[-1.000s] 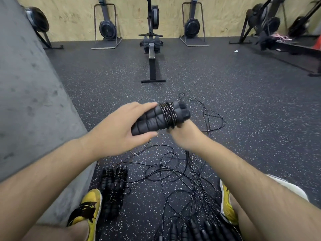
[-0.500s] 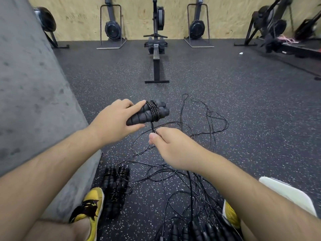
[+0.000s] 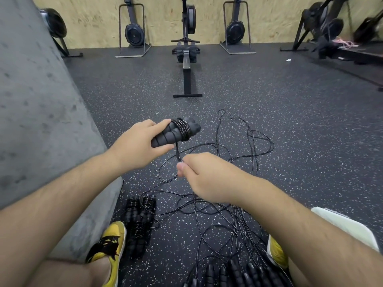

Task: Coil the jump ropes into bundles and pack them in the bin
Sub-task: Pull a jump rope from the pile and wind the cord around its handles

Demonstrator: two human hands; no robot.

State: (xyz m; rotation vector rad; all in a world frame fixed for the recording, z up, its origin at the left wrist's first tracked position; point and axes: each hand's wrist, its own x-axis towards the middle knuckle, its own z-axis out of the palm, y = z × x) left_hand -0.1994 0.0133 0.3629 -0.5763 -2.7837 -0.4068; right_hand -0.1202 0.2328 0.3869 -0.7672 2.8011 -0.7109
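Note:
My left hand [image 3: 136, 146] grips a pair of black foam jump-rope handles [image 3: 176, 132], held side by side, with several turns of thin black cord wound around them. From the wrap a taut strand runs down to my right hand [image 3: 204, 177], which pinches the cord between thumb and fingers just below the handles. The loose remainder of the cord [image 3: 244, 146] lies in loops on the floor beyond my right hand. Coiled rope bundles [image 3: 141, 216] lie on the floor by my left foot. More loose handles [image 3: 238, 272] lie at the bottom edge. No bin is in view.
A grey concrete block [image 3: 41, 121] fills the left side, close to my left arm. A rowing machine [image 3: 187, 59] stands straight ahead, with others along the plywood wall. A white object [image 3: 348, 224] sits by my right leg. My yellow shoes [image 3: 109, 245] flank the tangled cords.
My right hand came off the handles, dropped toward me and now pulls a strand of cord taut below them. My left hand kept its grip on the handles.

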